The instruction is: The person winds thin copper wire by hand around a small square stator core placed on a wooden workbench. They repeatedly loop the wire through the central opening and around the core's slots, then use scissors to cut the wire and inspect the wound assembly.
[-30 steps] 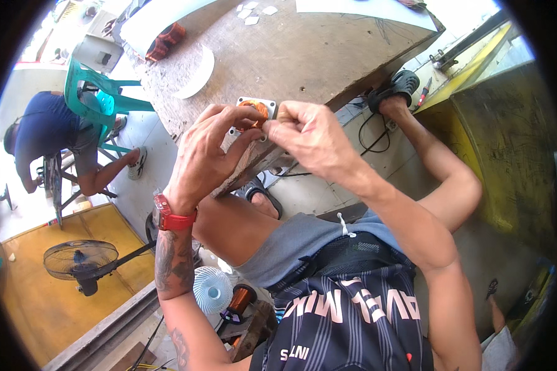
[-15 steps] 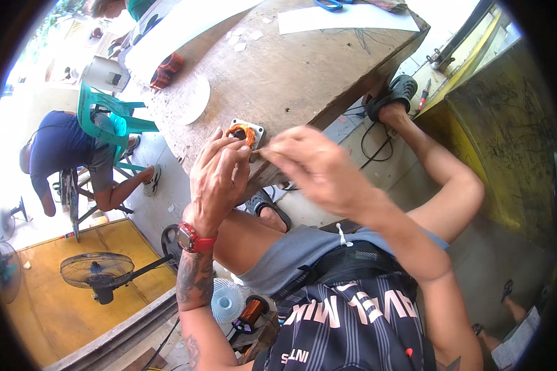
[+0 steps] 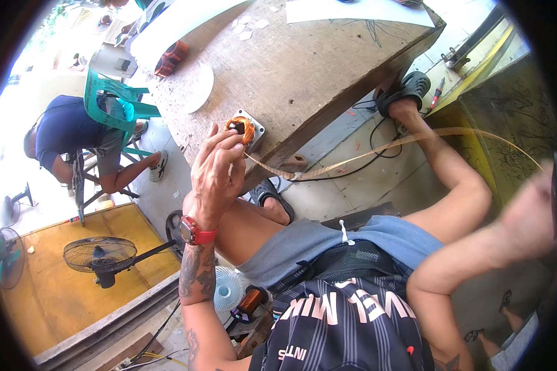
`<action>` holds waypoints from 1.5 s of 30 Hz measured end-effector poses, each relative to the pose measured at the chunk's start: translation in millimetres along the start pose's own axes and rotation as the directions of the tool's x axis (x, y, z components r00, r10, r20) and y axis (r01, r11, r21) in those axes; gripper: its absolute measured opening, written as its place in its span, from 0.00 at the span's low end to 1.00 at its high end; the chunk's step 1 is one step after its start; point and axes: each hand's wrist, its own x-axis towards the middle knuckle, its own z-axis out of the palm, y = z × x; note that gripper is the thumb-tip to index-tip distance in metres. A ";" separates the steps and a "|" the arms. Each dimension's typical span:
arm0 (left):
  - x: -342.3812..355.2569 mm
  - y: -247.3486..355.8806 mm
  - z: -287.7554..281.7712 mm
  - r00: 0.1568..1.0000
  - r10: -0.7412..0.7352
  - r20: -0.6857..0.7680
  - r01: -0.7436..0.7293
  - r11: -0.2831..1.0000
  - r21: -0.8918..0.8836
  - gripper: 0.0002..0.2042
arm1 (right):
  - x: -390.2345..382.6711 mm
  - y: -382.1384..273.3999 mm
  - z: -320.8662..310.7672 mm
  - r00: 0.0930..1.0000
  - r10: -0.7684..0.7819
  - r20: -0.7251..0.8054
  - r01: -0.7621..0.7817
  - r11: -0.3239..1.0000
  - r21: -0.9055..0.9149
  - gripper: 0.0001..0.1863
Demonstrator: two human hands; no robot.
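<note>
At the table's near corner sits a small motor stator (image 3: 254,123), a squarish grey metal core with a ring of orange copper winding. My left hand (image 3: 216,167) grips it from the near left, fingertips pressed on the winding and the thumb side partly hidden. From the stator a long tan strip of tape or flat cord (image 3: 346,164) sags, then arches across to the far right. At that end my right hand (image 3: 532,207) is stretched out near the picture's rim, blurred, closed on the strip; its fingertips are partly cut off.
The wooden table (image 3: 315,68) bears a white disc (image 3: 198,89), another wound coil (image 3: 171,59), paper pieces and a white sheet (image 3: 359,12). A person sits by a green chair (image 3: 111,99) at left. A black fan (image 3: 99,256) and a copper wire spool (image 3: 252,302) are nearer.
My right hand has swung from beside the stator far out to the right, drawing the tan strip out long. My left hand stays at the stator.
</note>
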 end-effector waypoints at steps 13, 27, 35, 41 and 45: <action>-1.2 10.6 -3.8 0.988 -0.111 0.106 0.105 0.992 0.067 0.13 | -92.5 45.7 229.6 0.930 -0.011 0.368 0.052 0.993 -0.102 0.06; 3.0 8.5 -8.0 0.991 -0.051 0.121 0.039 0.994 0.105 0.15 | -92.0 36.6 244.1 0.913 0.007 0.407 0.046 0.992 -0.121 0.13; -2.9 3.5 -0.1 0.994 -0.102 -0.041 0.098 0.991 -0.092 0.11 | -76.0 34.7 237.1 0.728 0.301 0.616 -0.638 0.627 0.447 0.16; 1.9 6.6 -2.4 0.997 -0.081 -0.006 0.081 0.996 -0.024 0.13 | -66.1 43.5 250.1 0.787 -0.296 0.541 0.359 0.933 -0.011 0.19; 3.3 2.8 -10.1 0.994 -0.033 0.101 0.032 0.999 0.008 0.16 | -94.2 34.0 127.7 0.764 0.181 0.619 -0.334 0.932 0.139 0.24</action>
